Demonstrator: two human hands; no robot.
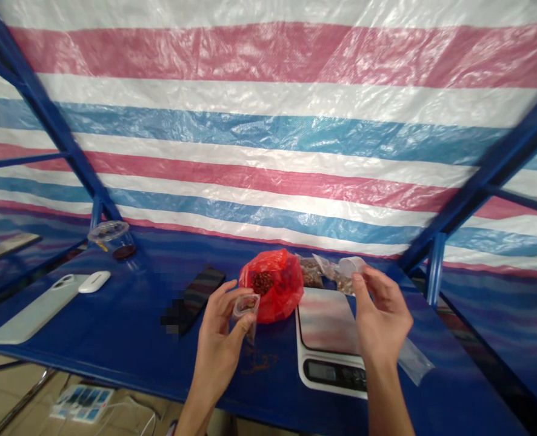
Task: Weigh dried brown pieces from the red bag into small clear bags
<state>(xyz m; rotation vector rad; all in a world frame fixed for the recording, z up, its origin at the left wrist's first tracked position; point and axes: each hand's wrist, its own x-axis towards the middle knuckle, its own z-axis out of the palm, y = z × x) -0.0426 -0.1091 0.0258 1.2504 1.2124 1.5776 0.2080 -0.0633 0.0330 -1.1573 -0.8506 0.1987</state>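
My left hand is closed around a small clear plastic bag with brown bits inside, held above the blue table. Just behind it lies a red plastic bag, open on dark reddish-brown pieces. My right hand pinches a small white plastic cup between thumb and fingers, above a white digital kitchen scale with a shiny steel top. An empty clear bag sticks out beneath my right wrist. Some brown crumbs lie on the table near the scale.
A dark phone lies left of the red bag, with a light phone and white earbud case further left. A clear lidded cup stands at the back left. Clear bags of brown pieces sit behind the scale. Blue frame posts flank the table.
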